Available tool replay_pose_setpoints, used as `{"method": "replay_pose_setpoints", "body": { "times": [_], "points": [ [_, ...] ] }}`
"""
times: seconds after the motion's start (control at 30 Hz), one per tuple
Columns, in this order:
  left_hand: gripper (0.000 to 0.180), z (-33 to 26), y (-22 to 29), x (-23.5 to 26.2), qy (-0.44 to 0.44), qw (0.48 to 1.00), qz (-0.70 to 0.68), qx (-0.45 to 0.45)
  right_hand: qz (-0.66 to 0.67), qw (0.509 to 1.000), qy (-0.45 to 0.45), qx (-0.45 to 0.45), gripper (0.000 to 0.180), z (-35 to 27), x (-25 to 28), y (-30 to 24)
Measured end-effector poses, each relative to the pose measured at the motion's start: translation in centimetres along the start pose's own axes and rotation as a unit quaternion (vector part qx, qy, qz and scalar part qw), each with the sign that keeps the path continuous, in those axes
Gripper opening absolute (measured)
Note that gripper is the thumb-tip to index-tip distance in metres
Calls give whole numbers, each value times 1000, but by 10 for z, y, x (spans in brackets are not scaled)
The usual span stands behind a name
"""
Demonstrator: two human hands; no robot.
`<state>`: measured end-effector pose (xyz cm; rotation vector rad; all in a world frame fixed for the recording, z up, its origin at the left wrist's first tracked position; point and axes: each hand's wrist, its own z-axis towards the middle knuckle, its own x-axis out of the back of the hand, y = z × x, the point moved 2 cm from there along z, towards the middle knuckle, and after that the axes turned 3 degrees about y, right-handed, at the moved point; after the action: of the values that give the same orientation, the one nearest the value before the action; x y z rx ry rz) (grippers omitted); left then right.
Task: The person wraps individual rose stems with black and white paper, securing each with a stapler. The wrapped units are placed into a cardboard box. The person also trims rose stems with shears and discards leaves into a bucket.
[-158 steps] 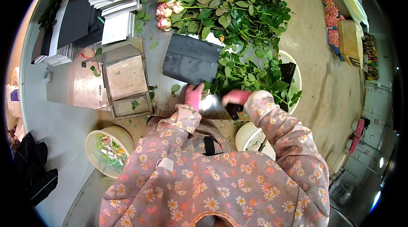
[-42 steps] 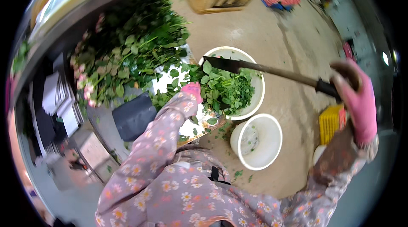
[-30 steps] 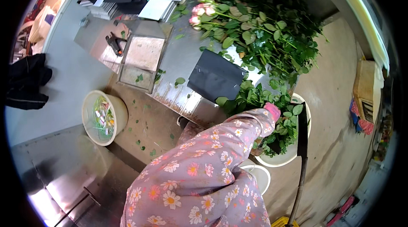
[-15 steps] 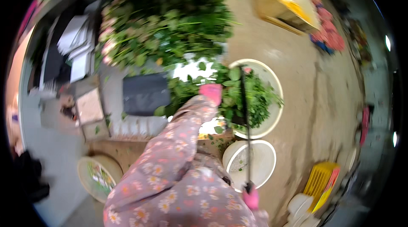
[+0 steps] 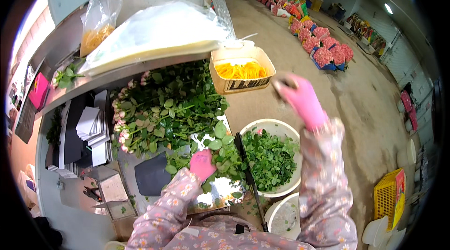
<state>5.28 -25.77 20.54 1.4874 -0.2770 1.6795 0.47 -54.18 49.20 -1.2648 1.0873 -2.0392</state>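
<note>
In a pink glove, my left hand point(image 5: 202, 164) is closed around a bunch of leafy rose stems point(image 5: 228, 158) over the metal worktop. Their lower ends lie beside a long black bar point(image 5: 248, 175), which looks like a cutter's lever arm. My right hand point(image 5: 304, 104), also gloved in pink, is raised just right of a basket point(image 5: 243, 86) of yellow rubber bands point(image 5: 241, 70). Motion smears its fingers, so their grip is unclear. Behind my left hand lies a large heap of pale pink roses point(image 5: 173, 109). A dark sheet point(image 5: 152, 174) rests left of that hand.
A white tub point(image 5: 295, 182) of cut greenery stands right of the bar, with another white bucket point(image 5: 276, 217) nearer me. White cards point(image 5: 91, 126) stand at left. Clear plastic sleeves point(image 5: 154, 32) lie on the upper shelf. A yellow crate point(image 5: 388, 194) sits at right.
My right hand has let go of the black bar's handle and risen to the rubber band basket. My left hand stays on the stems. The view has tilted up, showing the shelf.
</note>
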Motion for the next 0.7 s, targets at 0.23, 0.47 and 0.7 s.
{"method": "replay_pose_setpoints", "body": {
  "times": [0.23,0.47,0.7],
  "points": [
    [52,-9,14,105,-62,982,-174,-28,-527,841,-104,-58,33,134,-25,-6],
    [67,-53,-31,146,-66,623,-770,119,-279,956,-65,-60,27,142,-6,-20],
    [57,-74,-86,191,-100,922,-366,-72,117,958,-261,28,42,15,-64,-103]
  ]
}}
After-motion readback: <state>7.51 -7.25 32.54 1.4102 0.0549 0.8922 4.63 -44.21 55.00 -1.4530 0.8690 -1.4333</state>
